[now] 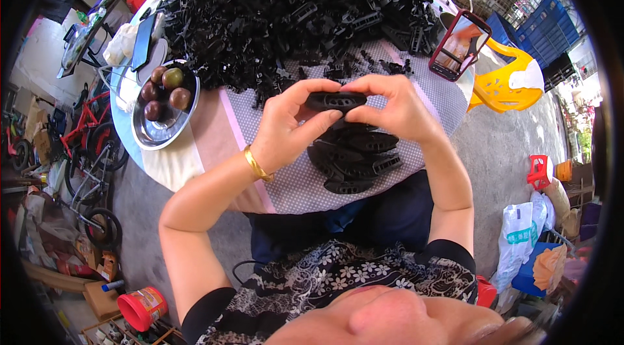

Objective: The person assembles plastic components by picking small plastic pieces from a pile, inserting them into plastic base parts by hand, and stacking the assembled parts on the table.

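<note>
Between my two hands I hold a black plastic part (336, 101), oblong with small openings along its side. My left hand (296, 117), with a gold bangle at the wrist, pinches its left end between thumb and fingers. The right end is pinched the same way by my right hand (396, 107). Just below, near the table's front edge, lies a small pile of similar black plastic parts (354, 159). A large heap of loose black plastic pieces (286, 20) covers the far side of the table; single pieces there are hard to tell apart.
The round table's patterned cloth (292, 195) shows at the front. A metal bowl (161, 143) of several dark round fruits stands left, near a blue phone-like slab (143, 42). A phone (459, 44) is propped up at right by a yellow chair (510, 81). Bicycles (91, 156) stand farther left.
</note>
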Demonstrator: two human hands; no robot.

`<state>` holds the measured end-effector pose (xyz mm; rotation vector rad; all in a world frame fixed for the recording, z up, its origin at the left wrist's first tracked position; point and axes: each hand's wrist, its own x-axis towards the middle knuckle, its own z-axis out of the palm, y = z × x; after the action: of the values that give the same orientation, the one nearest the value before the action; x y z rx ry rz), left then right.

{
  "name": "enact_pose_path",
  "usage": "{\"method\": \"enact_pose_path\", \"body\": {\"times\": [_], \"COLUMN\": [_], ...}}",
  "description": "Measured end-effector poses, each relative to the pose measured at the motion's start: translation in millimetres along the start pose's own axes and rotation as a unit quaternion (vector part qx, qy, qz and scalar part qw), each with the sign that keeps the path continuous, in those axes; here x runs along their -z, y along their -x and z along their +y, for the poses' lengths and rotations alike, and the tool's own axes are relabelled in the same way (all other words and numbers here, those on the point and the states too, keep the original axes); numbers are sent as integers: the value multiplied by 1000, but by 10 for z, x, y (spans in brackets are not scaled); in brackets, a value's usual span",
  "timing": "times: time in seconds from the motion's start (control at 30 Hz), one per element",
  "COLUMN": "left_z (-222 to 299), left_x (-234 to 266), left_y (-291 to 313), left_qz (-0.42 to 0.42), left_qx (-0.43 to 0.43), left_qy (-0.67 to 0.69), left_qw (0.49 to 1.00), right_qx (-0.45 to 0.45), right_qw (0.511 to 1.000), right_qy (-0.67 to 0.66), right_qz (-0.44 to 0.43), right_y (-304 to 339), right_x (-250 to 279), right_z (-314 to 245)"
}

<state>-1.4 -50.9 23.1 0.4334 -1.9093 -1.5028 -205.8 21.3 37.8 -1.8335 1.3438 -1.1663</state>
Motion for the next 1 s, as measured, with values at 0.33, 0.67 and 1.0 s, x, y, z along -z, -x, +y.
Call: {"method": "enact_pose_path", "body": {"times": [0.33,0.67,1.0], "left_z": [-42,-176,-163], "left_x": [-8,23,29], "left_y": [-20,-108,-116], "left_qz": [-183,12,56], "left_qx": [-155,121,186], "left_qy": [-163,110,164], "left_qw": [957,987,967], "right_qx": [-176,80,5], "right_qw": [839,955,983], "right_qy": [487,265,164], "right_qz": [164,106,80], "right_y": [-282,-127,-176], "right_x": [744,-3,75], "right_z": [937,-31,-5]}}
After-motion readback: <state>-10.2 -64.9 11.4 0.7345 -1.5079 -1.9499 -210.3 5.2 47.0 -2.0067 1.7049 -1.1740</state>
